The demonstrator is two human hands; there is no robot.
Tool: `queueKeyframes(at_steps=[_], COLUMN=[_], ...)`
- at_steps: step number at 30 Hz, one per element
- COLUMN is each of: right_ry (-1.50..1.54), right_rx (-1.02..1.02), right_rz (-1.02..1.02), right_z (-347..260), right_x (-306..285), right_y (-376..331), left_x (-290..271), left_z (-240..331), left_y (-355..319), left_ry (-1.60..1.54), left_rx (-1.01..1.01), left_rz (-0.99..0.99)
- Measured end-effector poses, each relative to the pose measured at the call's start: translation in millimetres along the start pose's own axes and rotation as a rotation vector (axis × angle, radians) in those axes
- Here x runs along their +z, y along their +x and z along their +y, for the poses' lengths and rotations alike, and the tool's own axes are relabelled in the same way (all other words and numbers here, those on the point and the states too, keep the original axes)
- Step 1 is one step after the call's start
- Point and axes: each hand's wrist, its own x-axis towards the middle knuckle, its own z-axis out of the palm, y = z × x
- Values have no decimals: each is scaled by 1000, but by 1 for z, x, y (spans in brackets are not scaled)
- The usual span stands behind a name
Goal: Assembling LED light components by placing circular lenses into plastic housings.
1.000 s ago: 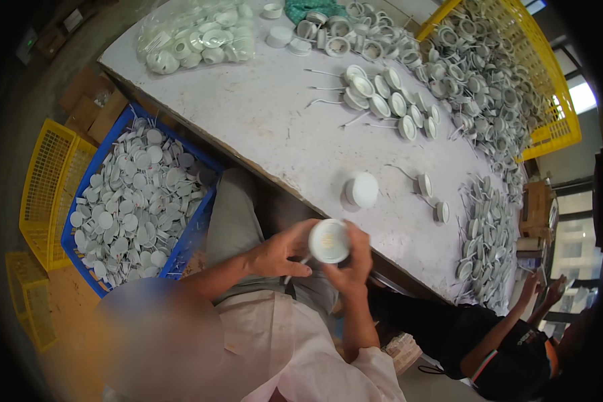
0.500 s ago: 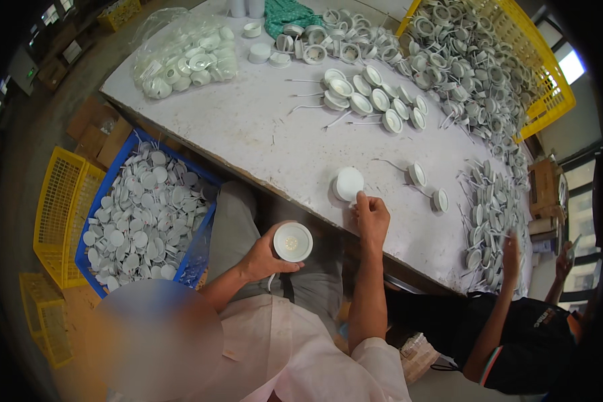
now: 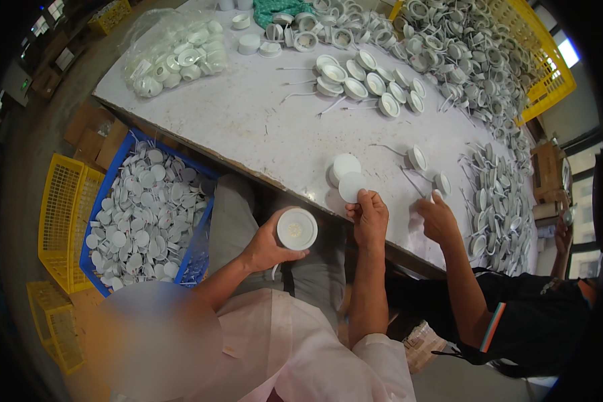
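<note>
My left hand (image 3: 266, 245) is closed round a round white LED downlight (image 3: 297, 229), held above my lap. Its open face is turned up, small LEDs show inside, and a white cable hangs below. At the table's near edge my right hand (image 3: 370, 216) pinches a thin white diffuser disc (image 3: 352, 187) between thumb and fingers. Just behind this disc, and partly covered by it, a stack of white discs (image 3: 345, 163) stands on the table.
Several downlights (image 3: 355, 88) lie grouped on the table (image 3: 201, 124), with a bag of white cups (image 3: 187, 60) farther left. Heaped housings (image 3: 449, 60) fill the far right. A blue crate (image 3: 90, 268) of discs stands left; a co-worker's hand (image 3: 439, 220) reaches in at right.
My right hand has lifted a disc off the stack toward me. My left hand has shifted slightly up and right with the downlight. The co-worker's hand has moved left over the table.
</note>
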Motion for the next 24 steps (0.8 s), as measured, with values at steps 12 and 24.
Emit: queueKeyframes(at_steps=[12,24], right_ry=[-26,-212], right_rx=[114,61], right_rz=[-89,-112], right_z=[26,39], right_x=[-1,35], right_y=[-40,-56], left_x=[3,2], left_z=[12,-8], left_y=[20,19], left_ry=[-101,230], left_rx=[-23,81], left_rz=[-1,112])
